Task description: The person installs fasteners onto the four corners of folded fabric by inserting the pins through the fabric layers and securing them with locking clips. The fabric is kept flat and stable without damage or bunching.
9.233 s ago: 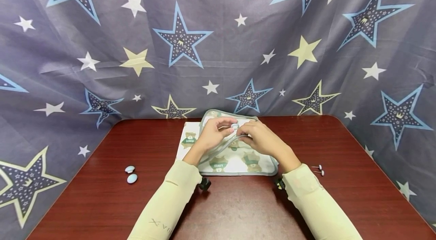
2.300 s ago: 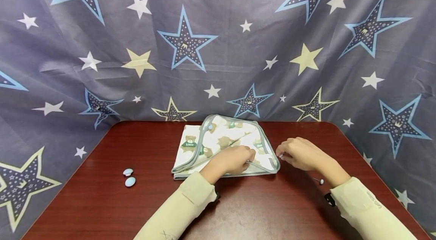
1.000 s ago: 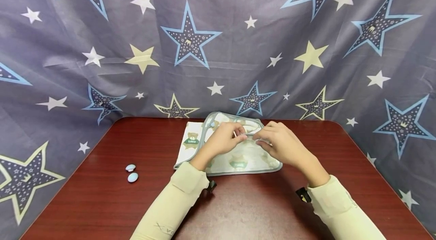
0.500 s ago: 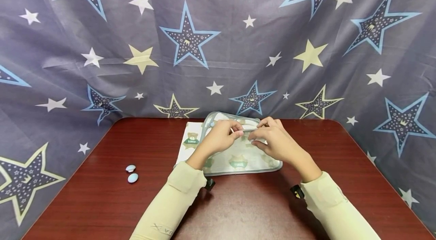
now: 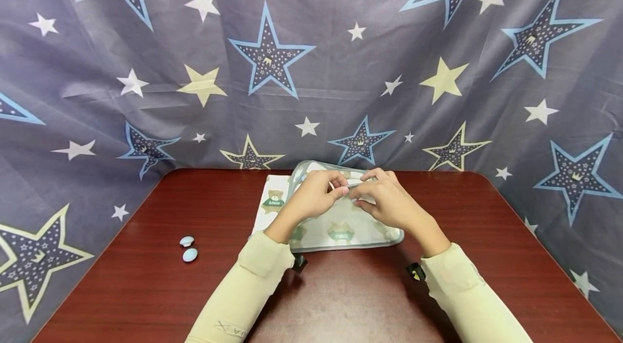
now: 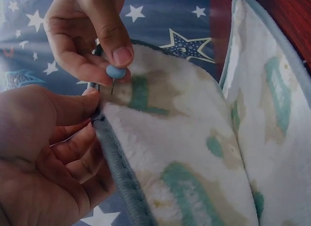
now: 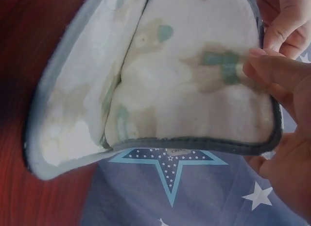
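Observation:
A white fleece baby blanket (image 5: 326,229), printed with bears and edged in grey-green, lies folded at the back of the table. My left hand (image 5: 313,197) pinches a raised edge of its top layer between thumb and fingers. Close beside it, my right hand (image 5: 389,202) holds a pin with a ribbed light blue head (image 6: 115,72). In the left wrist view the pin's thin needle points down at the fleece, right by the bound edge. The right wrist view shows my right thumb (image 7: 265,65) over the blanket's face, with the pin hidden.
Two light blue round caps (image 5: 190,255) lie on the left of the dark red wooden table (image 5: 146,289). A small light blue piece (image 5: 303,177) shows on the blanket's far left part. A star-printed curtain (image 5: 311,61) hangs behind the table.
My right hand came from the table's right side to the blanket with the pin, then edged left toward my left hand. My left hand has lifted the blanket's front edge.

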Demonstrator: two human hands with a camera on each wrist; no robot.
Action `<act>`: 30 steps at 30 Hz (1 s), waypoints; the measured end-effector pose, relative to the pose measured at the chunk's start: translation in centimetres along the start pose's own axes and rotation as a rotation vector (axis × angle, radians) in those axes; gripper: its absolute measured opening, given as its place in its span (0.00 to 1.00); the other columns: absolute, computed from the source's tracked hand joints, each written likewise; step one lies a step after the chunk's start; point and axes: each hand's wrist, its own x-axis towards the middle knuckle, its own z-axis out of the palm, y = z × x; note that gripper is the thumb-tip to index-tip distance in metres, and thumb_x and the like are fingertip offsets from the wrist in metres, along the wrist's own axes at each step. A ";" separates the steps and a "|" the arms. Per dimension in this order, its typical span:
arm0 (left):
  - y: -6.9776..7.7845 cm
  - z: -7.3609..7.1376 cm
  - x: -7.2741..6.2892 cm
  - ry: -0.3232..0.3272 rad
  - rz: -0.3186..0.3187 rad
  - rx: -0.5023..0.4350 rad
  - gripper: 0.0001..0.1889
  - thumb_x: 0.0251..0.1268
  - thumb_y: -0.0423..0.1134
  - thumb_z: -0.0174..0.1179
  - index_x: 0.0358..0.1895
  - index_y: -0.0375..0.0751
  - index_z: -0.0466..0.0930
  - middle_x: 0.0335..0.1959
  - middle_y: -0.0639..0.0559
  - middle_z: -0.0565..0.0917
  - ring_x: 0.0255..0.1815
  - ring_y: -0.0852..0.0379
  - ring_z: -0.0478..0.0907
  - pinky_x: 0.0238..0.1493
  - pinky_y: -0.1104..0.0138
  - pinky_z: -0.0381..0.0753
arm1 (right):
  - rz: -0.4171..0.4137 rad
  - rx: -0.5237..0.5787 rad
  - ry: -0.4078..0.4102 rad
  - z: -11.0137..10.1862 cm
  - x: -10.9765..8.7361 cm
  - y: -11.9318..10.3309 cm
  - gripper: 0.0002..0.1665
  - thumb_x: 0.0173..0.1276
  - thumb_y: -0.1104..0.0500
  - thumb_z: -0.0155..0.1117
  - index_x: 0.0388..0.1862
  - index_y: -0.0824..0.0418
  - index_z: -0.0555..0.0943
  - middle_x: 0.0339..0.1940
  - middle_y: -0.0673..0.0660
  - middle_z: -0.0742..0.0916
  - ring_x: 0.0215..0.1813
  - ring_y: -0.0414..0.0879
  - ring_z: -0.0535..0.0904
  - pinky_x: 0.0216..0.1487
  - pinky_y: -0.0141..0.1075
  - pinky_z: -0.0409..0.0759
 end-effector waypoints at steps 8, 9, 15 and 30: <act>0.2 -0.1 -0.1 -0.002 -0.007 -0.003 0.02 0.71 0.38 0.65 0.38 0.45 0.84 0.30 0.57 0.84 0.26 0.63 0.79 0.33 0.68 0.77 | -0.004 -0.022 0.056 0.3 0.1 0.2 0.13 0.58 0.63 0.79 0.42 0.52 0.90 0.39 0.44 0.91 0.52 0.52 0.79 0.51 0.51 0.70; 0.2 -0.2 -0.1 -0.003 -0.009 -0.003 0.02 0.71 0.38 0.65 0.39 0.46 0.84 0.30 0.58 0.84 0.26 0.63 0.79 0.33 0.68 0.77 | -0.003 -0.026 0.066 0.4 0.1 0.2 0.12 0.59 0.63 0.79 0.42 0.53 0.90 0.39 0.45 0.90 0.51 0.52 0.79 0.50 0.51 0.70; 0.3 -0.3 -0.2 -0.008 -0.007 -0.007 0.03 0.71 0.39 0.66 0.39 0.46 0.84 0.30 0.57 0.84 0.27 0.63 0.79 0.33 0.68 0.78 | 0.005 -0.053 0.131 0.5 0.2 0.4 0.11 0.59 0.62 0.78 0.41 0.51 0.89 0.40 0.47 0.91 0.48 0.50 0.80 0.47 0.49 0.70; 0.5 -0.3 -0.2 -0.013 -0.008 -0.019 0.02 0.71 0.38 0.65 0.39 0.45 0.84 0.31 0.57 0.85 0.27 0.62 0.80 0.33 0.68 0.78 | -0.014 -0.052 0.200 1.0 0.3 0.6 0.08 0.61 0.60 0.78 0.39 0.53 0.88 0.37 0.46 0.90 0.44 0.48 0.80 0.48 0.50 0.70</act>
